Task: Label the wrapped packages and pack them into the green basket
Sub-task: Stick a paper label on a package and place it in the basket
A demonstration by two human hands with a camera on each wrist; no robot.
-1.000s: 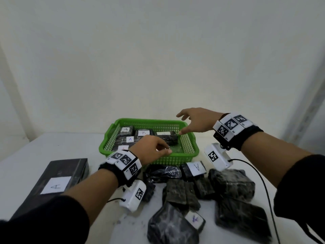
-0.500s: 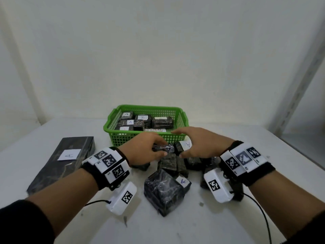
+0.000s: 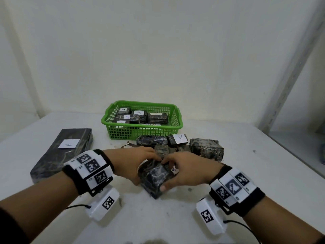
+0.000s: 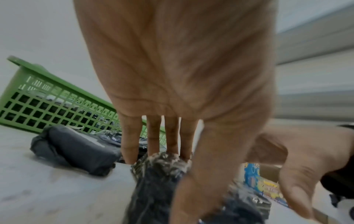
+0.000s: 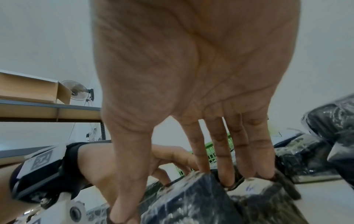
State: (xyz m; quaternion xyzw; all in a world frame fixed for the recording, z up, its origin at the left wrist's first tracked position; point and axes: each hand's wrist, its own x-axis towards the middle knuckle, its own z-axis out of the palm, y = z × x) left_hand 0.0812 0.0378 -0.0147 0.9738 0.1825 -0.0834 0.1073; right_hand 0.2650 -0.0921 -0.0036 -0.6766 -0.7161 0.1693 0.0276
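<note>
A black plastic-wrapped package (image 3: 153,180) with a small white label (image 3: 174,170) lies nearest me on the white table. My left hand (image 3: 146,169) grips its left side, fingers over the far edge and thumb on the near side. My right hand (image 3: 168,175) holds its right side, fingers on top by the label (image 5: 250,188) and thumb at the near corner. The green basket (image 3: 144,103) stands behind and holds several labelled packages. Between the basket and my hands lie more wrapped packages, one (image 3: 177,139) labelled A.
A long black box (image 3: 52,161) with an A label lies to the left. A bigger wrapped package (image 3: 206,149) sits to the right of the pile. The table's right edge (image 3: 290,155) drops off beside a metal upright. A shelf with a cardboard box (image 5: 28,89) shows in the right wrist view.
Both hands drew back from the packages just in front of the basket. They now hold the nearest package on either side.
</note>
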